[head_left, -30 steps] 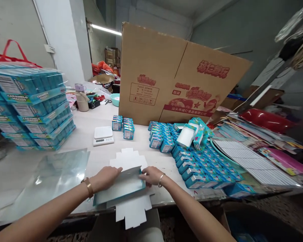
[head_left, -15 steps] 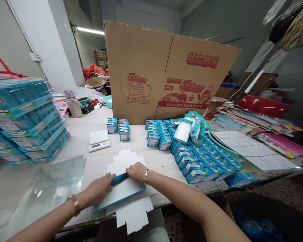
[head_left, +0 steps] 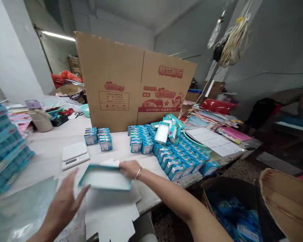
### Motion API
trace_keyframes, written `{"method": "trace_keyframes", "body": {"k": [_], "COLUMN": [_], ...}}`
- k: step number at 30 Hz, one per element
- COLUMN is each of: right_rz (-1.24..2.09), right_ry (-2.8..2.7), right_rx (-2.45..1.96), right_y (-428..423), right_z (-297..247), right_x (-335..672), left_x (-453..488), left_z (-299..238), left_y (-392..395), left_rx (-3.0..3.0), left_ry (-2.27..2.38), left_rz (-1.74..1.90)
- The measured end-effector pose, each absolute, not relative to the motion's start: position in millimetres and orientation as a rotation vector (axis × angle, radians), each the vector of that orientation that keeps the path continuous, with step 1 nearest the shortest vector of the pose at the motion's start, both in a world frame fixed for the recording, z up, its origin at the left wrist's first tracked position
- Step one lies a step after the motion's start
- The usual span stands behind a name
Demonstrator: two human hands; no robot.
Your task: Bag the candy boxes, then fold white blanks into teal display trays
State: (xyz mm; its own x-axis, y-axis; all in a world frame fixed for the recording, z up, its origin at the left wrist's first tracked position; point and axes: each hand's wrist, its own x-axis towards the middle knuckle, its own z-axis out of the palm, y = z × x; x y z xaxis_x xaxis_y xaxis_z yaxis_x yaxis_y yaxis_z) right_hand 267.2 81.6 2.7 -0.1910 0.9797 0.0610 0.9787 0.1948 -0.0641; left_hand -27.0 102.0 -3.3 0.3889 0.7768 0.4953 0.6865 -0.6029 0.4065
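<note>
Tray [head_left: 104, 178], one, gripped in right hand [head_left: 130, 169]; left hand [head_left: 63, 203] spread free beside it; one scale [head_left: 75, 153] beyond.

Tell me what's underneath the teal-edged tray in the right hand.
White cut cardboard shows past the near side of the tray, and a little beyond its far side. The tray covers whatever lies directly beneath, so that can't be seen.

Tray [head_left: 106, 179] white inside, teal-rimmed; carton [head_left: 111, 64] brown, printed red; boxes [head_left: 181, 158] blue, white-labelled; scale [head_left: 74, 151] white
</note>
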Motion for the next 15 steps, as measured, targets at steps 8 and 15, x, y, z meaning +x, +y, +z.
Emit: {"method": "trace_keyframes", "body": {"k": [8, 15], "right_rz": [-0.580, 0.212], "right_ry": [-1.343, -1.531], "right_rx": [-2.003, -2.297], "right_y": [50, 34], "right_z": [97, -52], "right_x": [365, 284], "left_x": [-19, 20], "left_z": [-28, -116], "left_y": [82, 65], "left_rx": [2.014, 2.206], "left_ry": [1.418, 1.709], "left_rz": [1.031, 0.620]}}
